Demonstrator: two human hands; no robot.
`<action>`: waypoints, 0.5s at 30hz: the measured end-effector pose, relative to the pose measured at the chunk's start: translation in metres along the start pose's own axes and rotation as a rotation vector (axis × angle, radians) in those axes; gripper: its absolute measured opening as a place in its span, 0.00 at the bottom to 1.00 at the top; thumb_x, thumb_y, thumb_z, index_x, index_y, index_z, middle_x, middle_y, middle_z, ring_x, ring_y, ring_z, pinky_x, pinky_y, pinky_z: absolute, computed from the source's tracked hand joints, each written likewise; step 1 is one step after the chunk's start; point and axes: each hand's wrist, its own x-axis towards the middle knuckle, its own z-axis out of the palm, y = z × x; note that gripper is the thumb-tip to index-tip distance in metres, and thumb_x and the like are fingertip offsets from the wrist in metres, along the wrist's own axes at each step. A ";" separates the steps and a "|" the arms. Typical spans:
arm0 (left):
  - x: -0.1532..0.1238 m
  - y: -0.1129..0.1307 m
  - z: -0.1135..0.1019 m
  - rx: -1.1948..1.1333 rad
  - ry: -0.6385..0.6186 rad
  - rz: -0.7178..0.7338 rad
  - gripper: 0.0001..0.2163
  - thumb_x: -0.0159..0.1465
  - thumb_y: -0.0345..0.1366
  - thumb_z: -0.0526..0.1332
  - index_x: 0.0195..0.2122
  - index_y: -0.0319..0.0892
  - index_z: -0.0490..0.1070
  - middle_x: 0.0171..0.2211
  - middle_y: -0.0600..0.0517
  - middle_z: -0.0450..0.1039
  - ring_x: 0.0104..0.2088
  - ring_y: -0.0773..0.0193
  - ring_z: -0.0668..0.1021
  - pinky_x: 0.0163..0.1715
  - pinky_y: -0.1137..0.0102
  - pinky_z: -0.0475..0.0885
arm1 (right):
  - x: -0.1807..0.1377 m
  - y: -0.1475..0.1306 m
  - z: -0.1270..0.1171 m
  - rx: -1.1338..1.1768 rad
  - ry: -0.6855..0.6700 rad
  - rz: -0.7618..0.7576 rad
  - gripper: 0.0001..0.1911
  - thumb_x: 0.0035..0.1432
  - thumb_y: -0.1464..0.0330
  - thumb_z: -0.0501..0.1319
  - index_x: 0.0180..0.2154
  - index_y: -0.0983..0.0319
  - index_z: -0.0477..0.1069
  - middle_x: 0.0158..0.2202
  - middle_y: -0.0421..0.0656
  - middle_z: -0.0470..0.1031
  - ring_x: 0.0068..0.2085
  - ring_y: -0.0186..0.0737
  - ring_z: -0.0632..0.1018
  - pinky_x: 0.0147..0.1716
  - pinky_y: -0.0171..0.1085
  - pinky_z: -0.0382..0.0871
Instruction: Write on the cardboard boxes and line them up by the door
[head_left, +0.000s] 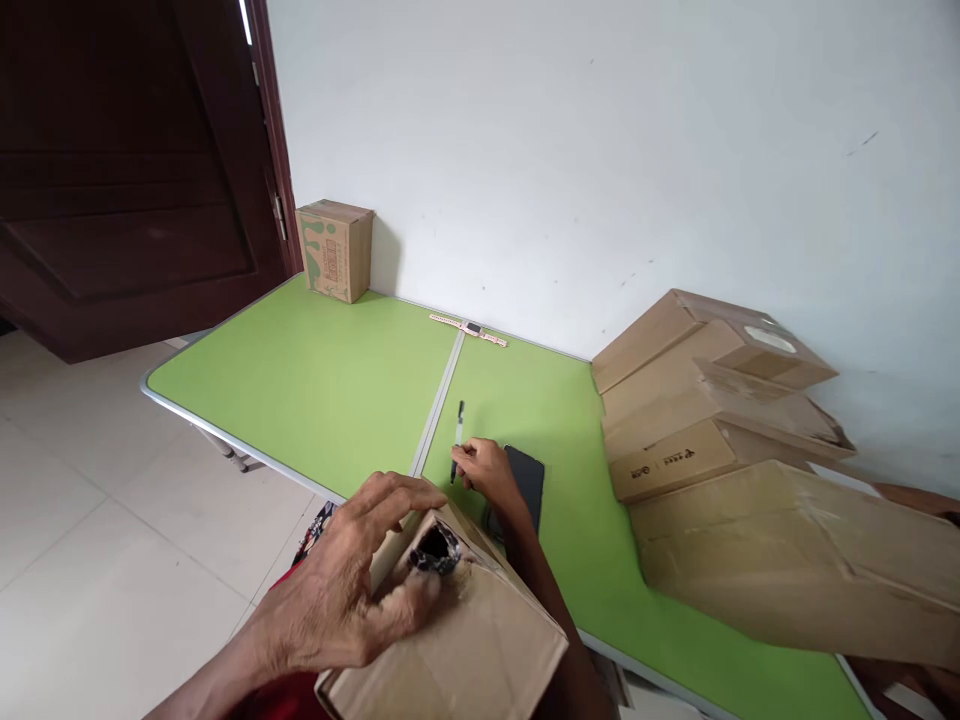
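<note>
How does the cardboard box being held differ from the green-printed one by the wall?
The held box has a ragged hole; the printed box shows none. The left hand grips the held box, while the printed box stands untouched on the table. The printed box bears green shapes; the held box shows none. Both are brown cardboard.
</note>
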 end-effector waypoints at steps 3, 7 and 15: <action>-0.005 -0.014 -0.005 -0.135 -0.150 0.044 0.38 0.59 0.25 0.66 0.70 0.52 0.58 0.66 0.45 0.67 0.67 0.47 0.70 0.68 0.52 0.67 | -0.016 -0.013 -0.032 0.217 0.010 0.074 0.24 0.73 0.49 0.50 0.32 0.59 0.69 0.25 0.39 0.78 0.22 0.37 0.81 0.21 0.32 0.70; -0.007 -0.029 -0.002 -0.271 -0.217 0.040 0.41 0.59 0.26 0.67 0.72 0.51 0.55 0.69 0.43 0.63 0.70 0.44 0.66 0.71 0.48 0.63 | -0.056 -0.050 -0.081 0.690 0.221 0.065 0.07 0.69 0.59 0.62 0.41 0.56 0.72 0.33 0.41 0.83 0.31 0.40 0.85 0.29 0.36 0.79; -0.005 -0.025 0.004 -0.259 -0.207 0.018 0.42 0.58 0.23 0.67 0.72 0.53 0.56 0.69 0.43 0.63 0.71 0.44 0.64 0.71 0.47 0.62 | -0.123 -0.105 -0.079 0.493 0.054 -0.196 0.10 0.70 0.68 0.62 0.47 0.50 0.80 0.44 0.43 0.84 0.51 0.48 0.81 0.51 0.46 0.78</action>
